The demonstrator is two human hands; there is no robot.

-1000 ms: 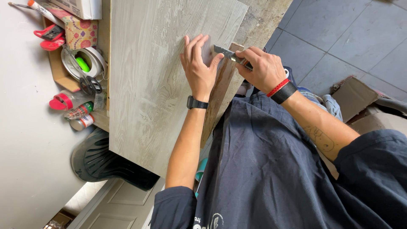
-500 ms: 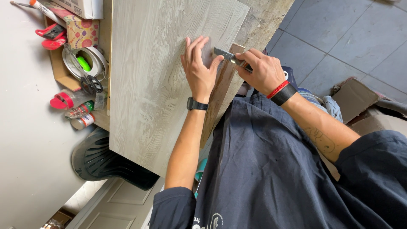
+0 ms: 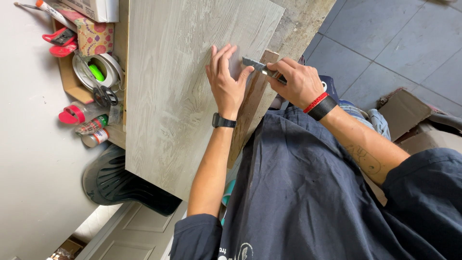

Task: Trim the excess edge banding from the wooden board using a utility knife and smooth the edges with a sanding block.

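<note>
Surface: pale wood-grain plank (image 3: 178, 86) over a concrete worktop (image 3: 308, 19).
Left hand (image 3: 226, 82): flat, fingers spread, at plank's edge.
Right hand (image 3: 298, 82): clamped on a utility knife (image 3: 257, 66).
Floor: grey tiles (image 3: 385, 43).

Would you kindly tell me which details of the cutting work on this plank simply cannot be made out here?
Head view only:
- Blade tip of the utility knife: hidden by the left hand.
- Knife handle: wrapped inside the right hand.
- Any cut line on the grey plank: covered by the left hand.
- Scissors and bottles: too small for detail.
</note>
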